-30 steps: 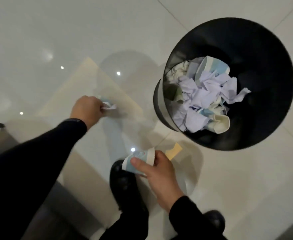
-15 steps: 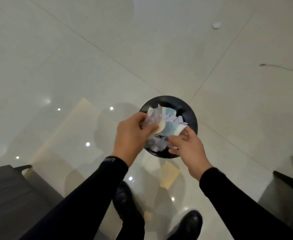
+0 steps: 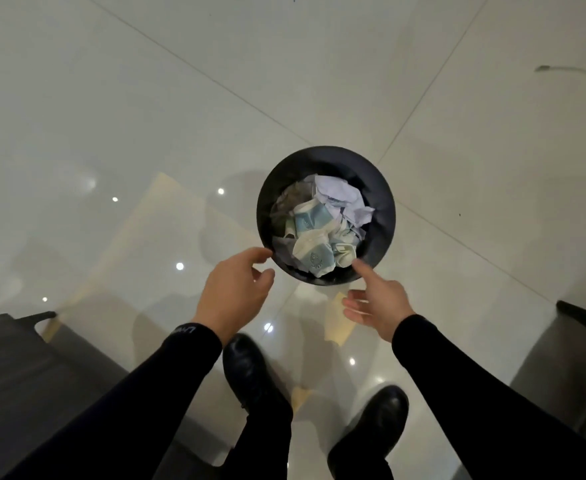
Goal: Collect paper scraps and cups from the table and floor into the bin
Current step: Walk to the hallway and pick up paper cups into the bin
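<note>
At frame centre, a bin (image 3: pixel 381 206) is sitting full of paper (image 3: pixel 340 195) and cups (image 3: pixel 314 259). Just below, left hand (image 3: pixel 236 292) and right hand (image 3: pixel 376 304) are hovering, each grip wide and empty, apparently just after a drop.

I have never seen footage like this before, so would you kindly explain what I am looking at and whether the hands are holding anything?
There is no machine here: a person wears a camera on the head, looking down at their own arms in dark sleeves. The left hand and right hand are both open and empty, hovering by a round black bin that stands on a pale, glossy tiled floor. Inside the bin lie crumpled paper scraps and squashed blue and white paper cups. The person's black shoes show below, and dark furniture sits at both edges.
</note>
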Demonstrator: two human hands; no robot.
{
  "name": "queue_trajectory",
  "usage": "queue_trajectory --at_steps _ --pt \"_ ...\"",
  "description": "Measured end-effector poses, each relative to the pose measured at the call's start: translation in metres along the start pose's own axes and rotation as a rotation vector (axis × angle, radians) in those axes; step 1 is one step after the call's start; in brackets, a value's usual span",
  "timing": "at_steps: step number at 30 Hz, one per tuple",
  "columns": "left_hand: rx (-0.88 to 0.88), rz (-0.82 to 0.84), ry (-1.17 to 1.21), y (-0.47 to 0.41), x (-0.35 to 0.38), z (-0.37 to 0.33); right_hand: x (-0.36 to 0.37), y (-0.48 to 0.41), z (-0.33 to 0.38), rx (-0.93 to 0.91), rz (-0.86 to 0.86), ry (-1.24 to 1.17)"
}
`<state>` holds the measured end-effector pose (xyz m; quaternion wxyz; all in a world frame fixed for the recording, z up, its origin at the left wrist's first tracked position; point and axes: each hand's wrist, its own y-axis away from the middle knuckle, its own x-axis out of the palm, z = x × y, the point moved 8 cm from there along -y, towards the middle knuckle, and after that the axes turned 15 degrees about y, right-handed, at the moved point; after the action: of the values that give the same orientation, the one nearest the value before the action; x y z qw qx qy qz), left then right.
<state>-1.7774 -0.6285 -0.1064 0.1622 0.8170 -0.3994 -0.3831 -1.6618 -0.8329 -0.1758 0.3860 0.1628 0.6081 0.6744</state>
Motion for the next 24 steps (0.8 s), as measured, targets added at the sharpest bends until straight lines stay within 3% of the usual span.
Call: queue_trajectory --at_steps 3,6,11,17,24 --pt "-0.007 -0.019 0.029 0.000 -0.005 0.003 0.032 -0.010 0.000 0.047 0.176 -0.048" --pt "0.020 -0.052 0.043 -0.002 -0.018 -0.004 0.035 -0.017 0.008 0.011 0.040 -0.054" --pt "0.008 -0.118 0.036 0.006 -0.062 -0.024 0.026 0.016 0.017 0.019 0.019 -0.076" --pt "0.028 -0.162 0.167 0.033 -0.149 -0.099 -0.029 0.115 0.076 -0.045 -0.026 -0.065" --pt "0.099 -0.175 0.612 0.081 -0.294 -0.246 -0.100 0.300 0.202 -0.248 -0.123 -0.044"
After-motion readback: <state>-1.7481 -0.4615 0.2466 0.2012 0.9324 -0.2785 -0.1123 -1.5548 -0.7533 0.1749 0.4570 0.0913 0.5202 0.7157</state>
